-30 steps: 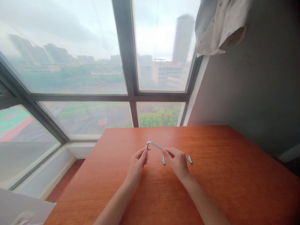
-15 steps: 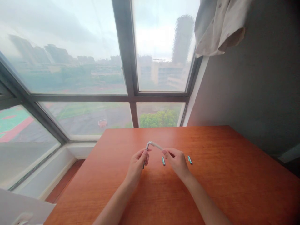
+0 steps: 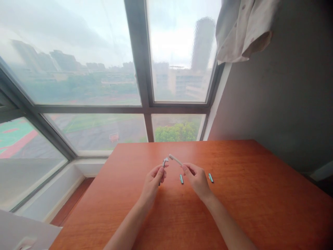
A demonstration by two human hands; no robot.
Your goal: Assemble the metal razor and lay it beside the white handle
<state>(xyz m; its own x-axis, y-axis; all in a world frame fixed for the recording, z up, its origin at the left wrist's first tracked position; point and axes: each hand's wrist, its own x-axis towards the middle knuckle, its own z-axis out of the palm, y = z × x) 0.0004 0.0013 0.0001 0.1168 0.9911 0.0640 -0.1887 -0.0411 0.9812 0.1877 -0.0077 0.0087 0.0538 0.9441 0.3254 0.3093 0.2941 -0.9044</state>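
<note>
My left hand (image 3: 153, 180) is closed on a small dark stick with a silvery metal tip (image 3: 164, 161) that points up and away from me. My right hand (image 3: 197, 178) pinches a thin pale flat cover (image 3: 176, 160) that slants up to the left, its end a short gap from the metal tip. Two small teal cylinders lie on the orange-brown wooden table (image 3: 260, 194): one (image 3: 181, 178) between my hands, the other (image 3: 210, 177) just right of my right hand.
The table stands against a large window (image 3: 104, 69) with dark frames and a grey wall (image 3: 286, 86) on the right. A pale cloth (image 3: 241, 31) hangs at the top right. A white object (image 3: 23, 236) sits low at the left.
The pale cover was joined to the metal tip a second ago; it has come apart from it and my right hand has drawn it slightly up and to the right.
</note>
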